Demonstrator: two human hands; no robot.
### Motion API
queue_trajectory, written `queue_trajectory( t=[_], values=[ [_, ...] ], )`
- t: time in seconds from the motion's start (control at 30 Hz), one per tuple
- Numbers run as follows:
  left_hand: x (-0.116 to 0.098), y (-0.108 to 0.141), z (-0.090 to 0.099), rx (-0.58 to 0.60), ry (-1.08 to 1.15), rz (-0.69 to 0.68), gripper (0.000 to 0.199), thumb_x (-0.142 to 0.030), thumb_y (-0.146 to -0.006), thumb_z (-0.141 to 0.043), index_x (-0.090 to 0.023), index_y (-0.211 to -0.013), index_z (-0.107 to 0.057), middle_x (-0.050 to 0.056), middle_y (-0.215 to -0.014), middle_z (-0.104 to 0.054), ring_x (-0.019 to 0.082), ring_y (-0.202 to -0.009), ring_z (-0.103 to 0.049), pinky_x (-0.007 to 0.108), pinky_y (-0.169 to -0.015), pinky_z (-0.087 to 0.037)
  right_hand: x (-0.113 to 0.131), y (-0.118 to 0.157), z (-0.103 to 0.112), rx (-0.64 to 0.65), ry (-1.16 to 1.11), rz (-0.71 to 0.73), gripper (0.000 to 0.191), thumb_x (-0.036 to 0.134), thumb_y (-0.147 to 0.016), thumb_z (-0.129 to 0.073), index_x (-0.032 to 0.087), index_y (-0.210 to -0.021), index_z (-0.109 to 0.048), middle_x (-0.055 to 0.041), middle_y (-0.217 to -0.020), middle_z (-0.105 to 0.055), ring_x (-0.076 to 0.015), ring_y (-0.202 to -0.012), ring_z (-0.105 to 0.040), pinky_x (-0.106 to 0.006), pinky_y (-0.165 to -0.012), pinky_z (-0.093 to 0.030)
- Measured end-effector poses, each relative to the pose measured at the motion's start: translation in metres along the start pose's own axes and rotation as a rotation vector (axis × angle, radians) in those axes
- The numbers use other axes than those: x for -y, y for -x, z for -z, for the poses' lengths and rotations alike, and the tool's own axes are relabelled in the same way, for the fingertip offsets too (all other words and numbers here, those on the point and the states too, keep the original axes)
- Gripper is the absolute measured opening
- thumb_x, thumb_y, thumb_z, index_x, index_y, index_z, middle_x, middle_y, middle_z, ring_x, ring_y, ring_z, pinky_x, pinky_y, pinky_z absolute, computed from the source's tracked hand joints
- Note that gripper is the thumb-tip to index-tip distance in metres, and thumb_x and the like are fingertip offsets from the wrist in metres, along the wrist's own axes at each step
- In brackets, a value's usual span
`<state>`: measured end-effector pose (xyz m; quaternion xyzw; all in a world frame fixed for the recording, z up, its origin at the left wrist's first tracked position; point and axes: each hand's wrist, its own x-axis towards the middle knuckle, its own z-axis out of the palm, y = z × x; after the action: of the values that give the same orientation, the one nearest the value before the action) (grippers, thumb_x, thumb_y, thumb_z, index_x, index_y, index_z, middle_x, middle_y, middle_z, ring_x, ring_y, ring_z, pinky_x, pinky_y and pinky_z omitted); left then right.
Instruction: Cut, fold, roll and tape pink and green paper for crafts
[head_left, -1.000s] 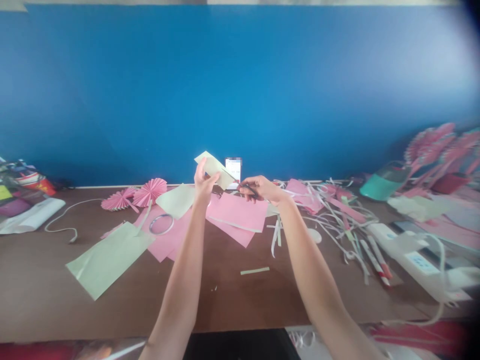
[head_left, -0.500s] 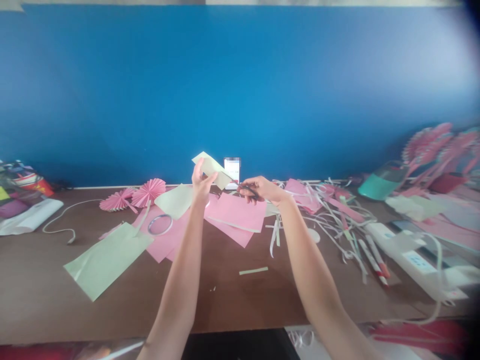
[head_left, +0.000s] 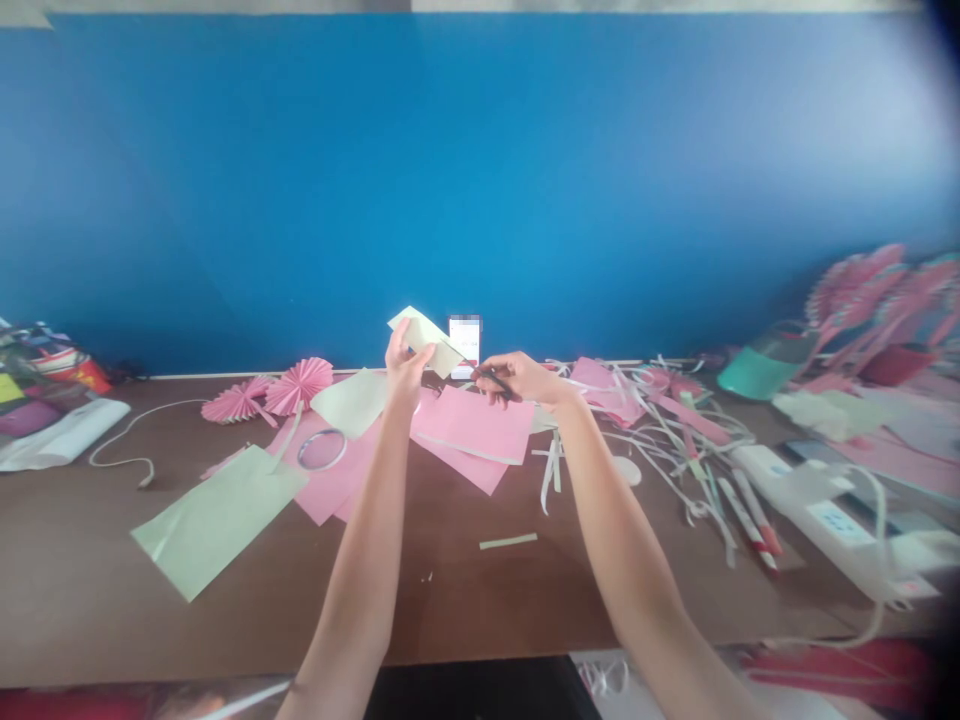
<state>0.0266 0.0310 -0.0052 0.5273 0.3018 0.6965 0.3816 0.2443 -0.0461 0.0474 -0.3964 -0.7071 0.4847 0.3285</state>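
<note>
My left hand (head_left: 407, 368) is closed on a pale green piece of paper (head_left: 429, 335), held up above the table with the thumb and fingers. Dark-handled scissors (head_left: 495, 379) are in my right hand (head_left: 517, 378), their blades pointing left at the paper's right edge. Whether the blades are apart is too small to tell. Below the hands lie sheets of pink paper (head_left: 480, 425). A narrow green strip (head_left: 508, 541) rests on the bare table nearer to me.
At left lie a green sheet (head_left: 217, 520), a tape roll (head_left: 322, 449) and pink paper fans (head_left: 300, 386). A phone (head_left: 465, 335) stands behind the hands. Tangled paper strips (head_left: 660, 420), markers (head_left: 746, 522) and a power strip (head_left: 817, 505) lie at right.
The scissors and the paper's edge have shifted very slightly against each other; the paper is tilted a little differently. Otherwise both hands keep their places.
</note>
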Motion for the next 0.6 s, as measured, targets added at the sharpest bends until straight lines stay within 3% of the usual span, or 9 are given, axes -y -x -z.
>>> queue_trajectory(
  t=[0.23,0.43,0.6],
  values=[
    [0.0011,0.0004,-0.0047,0.045,0.083,0.09,0.084,-0.032,-0.071,-0.078,-0.029,-0.146,-0.041,0.009,-0.121,-0.064,0.022,-0.094,-0.069,0.034,-0.081,-0.058,0.0006,-0.0009,-0.0021,-0.016,0.01,0.003,0.04,0.041,-0.08,-0.073,0.011,-0.106,-0.068,-0.0086,-0.069,-0.07,-0.0109,-0.051,-0.059,-0.019,-0.038,-0.037],
    [0.0032,-0.0002,-0.0039,0.019,0.022,0.026,0.086,-0.033,-0.074,-0.076,-0.029,-0.149,-0.035,0.01,-0.134,-0.058,0.026,-0.117,-0.06,0.039,-0.1,-0.05,0.0041,-0.0019,-0.0043,-0.055,-0.002,0.004,0.037,0.038,-0.078,-0.075,0.011,-0.102,-0.07,-0.0075,-0.065,-0.069,-0.0097,-0.048,-0.056,-0.019,-0.038,-0.036],
    [0.0036,-0.0016,-0.0028,0.002,-0.071,-0.077,0.085,-0.033,-0.075,-0.075,-0.031,-0.149,-0.033,0.008,-0.146,-0.047,0.026,-0.128,-0.052,0.04,-0.107,-0.044,-0.0015,-0.0052,-0.0046,-0.086,-0.009,0.044,0.031,0.032,-0.078,-0.075,0.011,-0.101,-0.072,-0.0057,-0.064,-0.068,-0.0097,-0.05,-0.056,-0.02,-0.044,-0.043]
  ],
)
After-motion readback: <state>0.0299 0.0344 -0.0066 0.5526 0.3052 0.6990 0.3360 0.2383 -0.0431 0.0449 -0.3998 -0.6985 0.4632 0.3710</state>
